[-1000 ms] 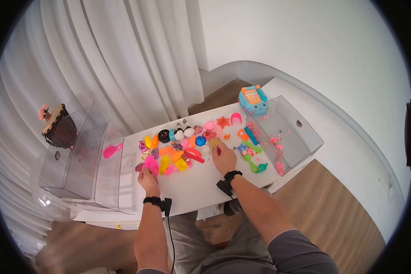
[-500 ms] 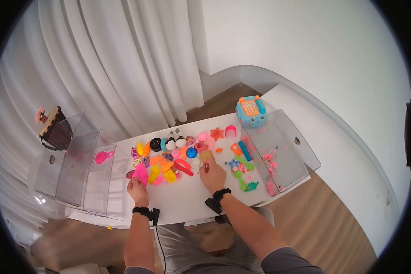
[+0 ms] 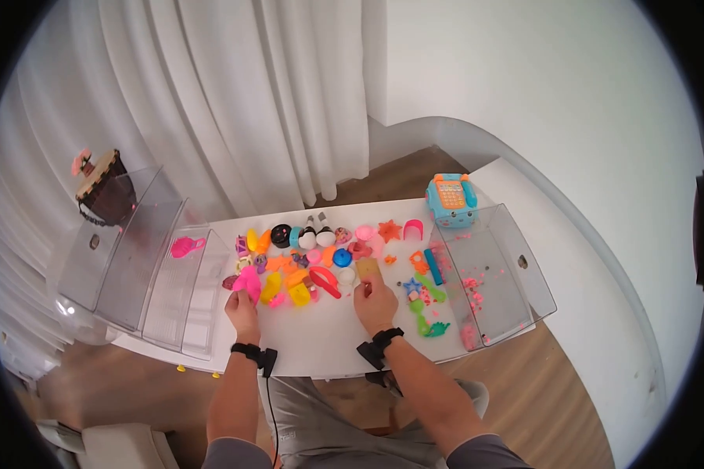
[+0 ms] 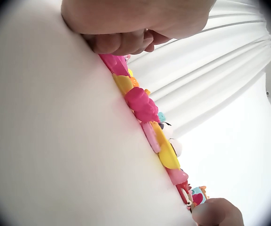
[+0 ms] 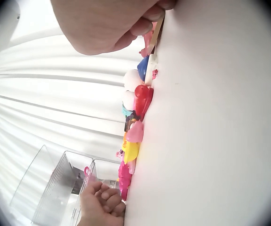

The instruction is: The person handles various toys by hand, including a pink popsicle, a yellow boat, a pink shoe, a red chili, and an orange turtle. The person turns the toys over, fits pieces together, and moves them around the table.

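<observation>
On the white table, the left hand (image 3: 242,314) pinches the near end of a bright pink toy (image 3: 247,281) lying at the left of a spread of toys. In the left wrist view, curled fingers (image 4: 121,42) meet that pink toy (image 4: 115,64). The right hand (image 3: 376,306) holds a flat tan piece (image 3: 368,270) between thumb and fingers, beside a small white round toy (image 3: 347,276). In the right wrist view the tan piece (image 5: 158,34) stands edge-on at the fingertips, its far part hidden by the hand.
Clear bins stand at the left (image 3: 117,270) and right (image 3: 496,227), the right one with pink bits inside. A blue toy telephone (image 3: 451,201) is at the back right, a drum (image 3: 108,191) at the far left. Green toys (image 3: 418,316) lie right of the right hand.
The head view has shifted. The right hand and the tan piece have come slightly nearer the table's front edge; the left hand has stayed at the pink toy.
</observation>
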A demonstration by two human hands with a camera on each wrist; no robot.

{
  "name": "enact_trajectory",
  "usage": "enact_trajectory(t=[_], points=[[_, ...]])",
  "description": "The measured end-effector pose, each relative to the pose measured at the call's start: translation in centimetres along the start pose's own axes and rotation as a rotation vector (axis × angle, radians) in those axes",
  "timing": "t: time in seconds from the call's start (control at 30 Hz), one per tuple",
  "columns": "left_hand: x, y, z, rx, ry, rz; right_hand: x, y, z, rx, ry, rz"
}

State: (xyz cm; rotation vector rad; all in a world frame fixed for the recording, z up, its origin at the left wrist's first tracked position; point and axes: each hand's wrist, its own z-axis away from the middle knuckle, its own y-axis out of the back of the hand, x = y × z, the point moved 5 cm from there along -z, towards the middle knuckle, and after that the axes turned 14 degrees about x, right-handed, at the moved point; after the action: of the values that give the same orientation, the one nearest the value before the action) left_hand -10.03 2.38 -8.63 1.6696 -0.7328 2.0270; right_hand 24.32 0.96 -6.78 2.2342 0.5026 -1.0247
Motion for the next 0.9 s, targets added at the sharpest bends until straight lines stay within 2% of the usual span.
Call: enact_trajectory(t=[0.1, 0.2, 0.4, 0.47, 0.73, 0.83, 0.9], points=[[0.0, -0.1, 0.0, -0.009, 0.014, 0.025, 0.1, 0.2, -0.1, 0.008, -0.039, 0.006], [-1.0, -0.4, -0.4, -0.011, 0.018, 0.072, 0.3, 0.0, -0.2, 0.012, -0.002, 0.068], [-0.4, -1.1, 0.4, -0.045, -0.23, 0.013, 0.0, 0.2, -0.3, 0.037, -0.013, 0.092], [-0.8, -0.8, 0.3, -0.08, -0.201, -0.002, 0.1, 0.3, -0.3, 0.023, -0.022, 0.123], [-0.8, -1.4, 1.0, -0.204, -0.29, -0.171, 0.0, 0.1, -0.4, 0.032, -0.017, 0.13], [0.6, -1.3, 1.7, -0.214, -0.34, -0.205, 0.7, -0.2, -0.2, 0.024, -0.013, 0.135], [-0.4, -1.5, 1.3, -0.197, -0.341, -0.2, 0.3, -0.1, -0.2, 0.016, 0.005, 0.126]])
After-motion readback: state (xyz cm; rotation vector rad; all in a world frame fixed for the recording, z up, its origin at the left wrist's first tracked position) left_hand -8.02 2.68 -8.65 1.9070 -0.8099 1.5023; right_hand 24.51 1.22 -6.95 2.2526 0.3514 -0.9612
